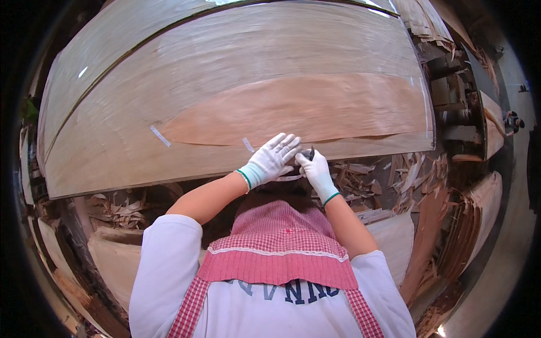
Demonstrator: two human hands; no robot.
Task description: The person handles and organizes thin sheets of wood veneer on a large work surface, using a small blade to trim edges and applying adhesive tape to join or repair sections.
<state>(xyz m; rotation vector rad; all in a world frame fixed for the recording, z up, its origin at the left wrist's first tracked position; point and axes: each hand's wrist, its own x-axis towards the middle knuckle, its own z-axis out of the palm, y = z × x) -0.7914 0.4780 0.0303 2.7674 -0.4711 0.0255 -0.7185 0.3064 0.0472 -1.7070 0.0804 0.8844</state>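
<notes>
My left hand, in a white glove with a green cuff, lies with fingers stretched out near the front edge of the large pale veneer sheet. Close beside its fingertips, my right hand, gloved the same way, is closed around a small dark pointed tool; its exact kind is mostly hidden. A pale curved strip shows between the hands, too covered to name. Beyond them a reddish-brown veneer piece with a curved outline lies on the pale sheet. Short white tape strips stick near its left end.
Broken veneer scraps pile up below the sheet's front edge. Stacked veneer stands at the right, and curled sheets sit at the lower left. A dark curved gap crosses the far sheets. Another person is at the far right.
</notes>
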